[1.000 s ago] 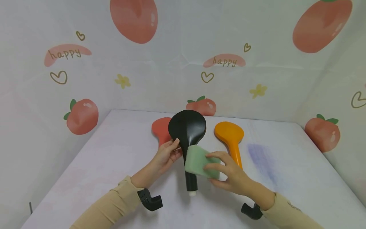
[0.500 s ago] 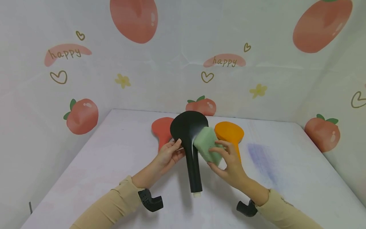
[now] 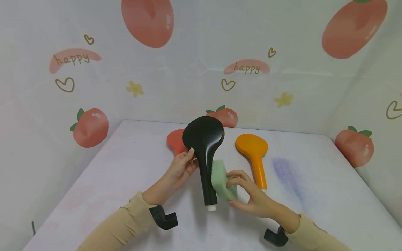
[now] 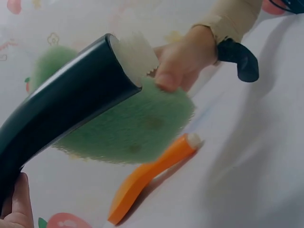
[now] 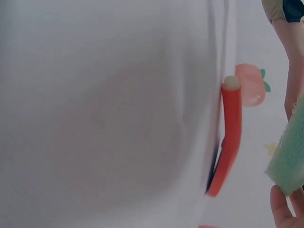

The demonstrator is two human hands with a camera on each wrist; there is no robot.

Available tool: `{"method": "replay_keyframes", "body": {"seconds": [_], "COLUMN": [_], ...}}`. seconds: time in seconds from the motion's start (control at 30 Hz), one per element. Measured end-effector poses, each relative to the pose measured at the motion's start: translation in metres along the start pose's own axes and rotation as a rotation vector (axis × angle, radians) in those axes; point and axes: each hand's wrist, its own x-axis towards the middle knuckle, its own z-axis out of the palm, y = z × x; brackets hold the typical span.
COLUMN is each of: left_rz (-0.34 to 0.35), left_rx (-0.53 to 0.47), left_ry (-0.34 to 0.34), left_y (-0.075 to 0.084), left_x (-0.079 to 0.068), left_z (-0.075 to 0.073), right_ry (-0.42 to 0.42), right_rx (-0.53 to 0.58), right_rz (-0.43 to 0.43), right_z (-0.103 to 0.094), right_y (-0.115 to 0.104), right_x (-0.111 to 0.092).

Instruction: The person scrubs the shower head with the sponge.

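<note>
Just right of centre, low in the head view, the right hand (image 3: 252, 197) pinches a green sponge (image 3: 221, 179), likely light and squashy, best held by its sides, alongside the handle of a black shower head (image 3: 205, 150). That stands mid-frame, gripped at the neck by the left hand (image 3: 181, 170), a sound hold if the glossy shell is stiff, slippery plastic; beyond, an orange shower head (image 3: 254, 150) and a red shower head (image 3: 175, 141) lie on the table (image 3: 94, 195)

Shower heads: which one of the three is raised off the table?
The black shower head, the middle one: it is held above the table, while the red one and the orange one lie on it.
</note>
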Motion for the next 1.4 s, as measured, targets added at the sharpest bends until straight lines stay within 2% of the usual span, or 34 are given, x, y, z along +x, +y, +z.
{"method": "replay_keyframes", "body": {"seconds": [0.1,0.2,0.37,0.53,0.67,0.77,0.93,0.97,1.0,1.07,1.2,1.4], "left_rz": [0.023,0.035,0.02,0.003,0.02,0.071,0.076,0.067,0.065,0.079,0.111,0.129], "left_rx": [-0.021,-0.036,-0.037,-0.031,-0.04,-0.051,-0.084,-0.078,-0.094,-0.121,-0.141,-0.158], "left_ry": [0.04,0.062,0.045,0.021,0.02,-0.033,0.038,0.092,0.112,0.126,0.133,0.176], "left_y": [0.001,0.0,-0.003,-0.008,-0.011,-0.012,-0.002,0.0,0.002,0.005,0.007,0.009], "left_x": [0.001,0.001,0.0,0.001,0.0,0.0,0.003,0.002,0.003,0.003,0.002,0.001], "left_z": [0.0,-0.001,-0.001,-0.001,0.001,-0.002,0.001,0.004,0.005,0.005,0.006,0.007], "right_ry": [-0.023,-0.01,0.108,0.243,0.282,0.282,0.272,0.266,0.259,0.24,0.198,0.119], "right_rx": [0.011,0.009,-0.03,-0.123,-0.202,-0.226,-0.194,-0.178,-0.159,-0.114,-0.027,0.109], "right_rz": [-0.011,-0.027,-0.073,-0.078,-0.06,-0.06,-0.087,-0.088,-0.091,-0.088,-0.041,0.12], "right_z": [0.0,0.0,-0.001,0.001,0.004,0.005,0.006,0.006,0.006,0.006,0.007,0.008], "right_y": [-0.001,-0.002,-0.001,-0.001,-0.002,-0.002,-0.005,-0.005,-0.006,-0.007,-0.008,-0.01], "right_x": [-0.004,-0.005,0.002,0.01,0.011,0.01,0.006,0.004,0.003,0.0,-0.003,-0.007]}}
